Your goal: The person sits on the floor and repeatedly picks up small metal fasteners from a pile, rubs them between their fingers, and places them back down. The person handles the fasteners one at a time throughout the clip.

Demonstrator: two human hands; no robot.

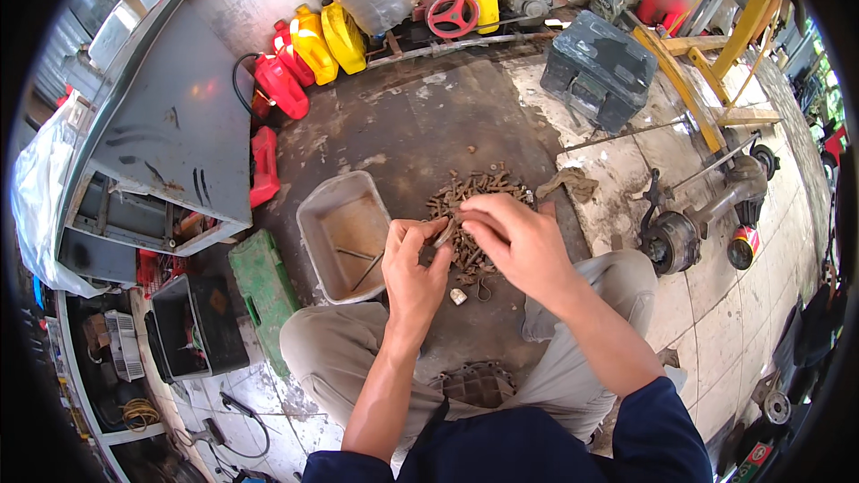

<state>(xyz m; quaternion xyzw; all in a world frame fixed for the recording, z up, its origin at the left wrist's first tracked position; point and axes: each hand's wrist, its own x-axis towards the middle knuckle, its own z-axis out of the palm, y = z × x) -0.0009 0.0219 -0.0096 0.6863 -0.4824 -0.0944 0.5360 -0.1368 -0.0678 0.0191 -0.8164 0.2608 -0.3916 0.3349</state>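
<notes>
My left hand (415, 266) is closed, thumb and fingers pinching a small brownish metal piece (444, 233) whose exact kind I cannot make out. Close beside it, my right hand (512, 240) has its fingers curled together over the same spot. Whatever its fingertips grip is hidden. Beneath both hands spreads a heap of rusty bolts (483, 186) on the dark floor. A grey plastic tub (310, 231) stands to the left, with a thin metal rod (366, 270) in it. A small whitish piece (458, 296) lies at the heap's near side.
A green case (263, 291) lies left of my knee, near a grey metal cabinet (183, 139). Red and yellow jerrycans (309, 43) line the far wall. At the right are a black toolbox (598, 67), a yellow frame (689, 94) and an axle-like assembly (676, 237). A person (667, 0) is far right.
</notes>
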